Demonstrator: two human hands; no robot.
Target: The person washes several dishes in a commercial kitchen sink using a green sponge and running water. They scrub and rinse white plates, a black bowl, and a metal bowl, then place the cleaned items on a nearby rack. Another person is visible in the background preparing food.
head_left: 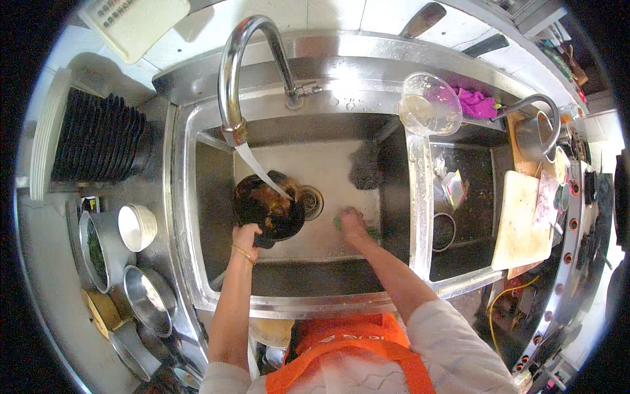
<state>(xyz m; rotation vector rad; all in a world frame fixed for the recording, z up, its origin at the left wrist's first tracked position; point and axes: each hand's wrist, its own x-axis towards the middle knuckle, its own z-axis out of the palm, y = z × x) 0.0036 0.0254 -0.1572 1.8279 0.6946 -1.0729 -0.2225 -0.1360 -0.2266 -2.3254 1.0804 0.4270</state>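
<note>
My left hand (247, 240) grips a black pan (266, 213) by its rim or handle, inside the large steel sink (302, 302). Brown residue shows inside the pan, which is tilted. From the curved tap (252, 29) a stream of water (254, 163) falls into it. To the right, my right hand (353, 226) is closed around a green scouring pad (338, 222), low in the sink. Only the pad's edges show past the fingers. Between pan and hand lies the round drain (310, 201). A dark grey scrubber (366, 167) lies at the sink's far right.
A clear plastic bowl (430, 105) sits on the divider beside a smaller basin. Purple cloth (478, 103) lies behind that basin; a cutting board (523, 220) stands at its right. Stacked black plates (98, 138), a white bowl (137, 228) and a steel bowl (150, 300) occupy the left counter.
</note>
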